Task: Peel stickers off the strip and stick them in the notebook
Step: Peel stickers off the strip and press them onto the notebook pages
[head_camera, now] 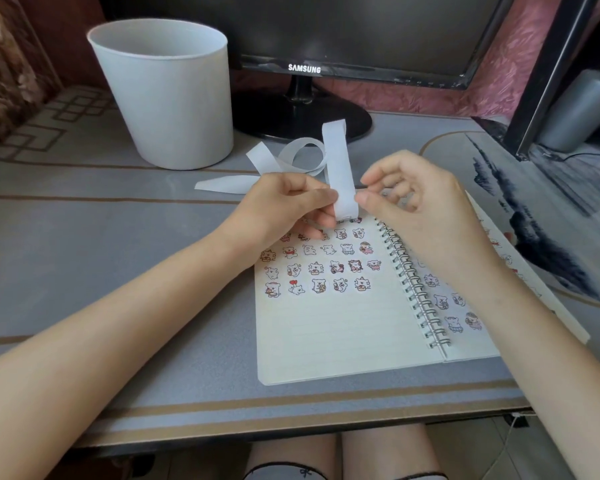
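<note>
An open spiral notebook (329,334) lies on the desk, its left page carrying several rows of small bear stickers (317,268), with more on the right page. Above its top edge my left hand (284,202) pinches a white backing strip (340,168) that stands upright and curls back behind into loops on the desk. My right hand (406,192) is beside the strip's lower end, its thumb and forefinger tips touching the strip's right edge. Whether a sticker sits between those fingertips is too small to tell.
A white plastic bin (167,95) stands at the back left of the desk. A black monitor (305,69) on a round stand is behind the strip. A patterned mat (520,202) lies to the right, partly under the notebook. The desk's front edge (291,420) is near my knees.
</note>
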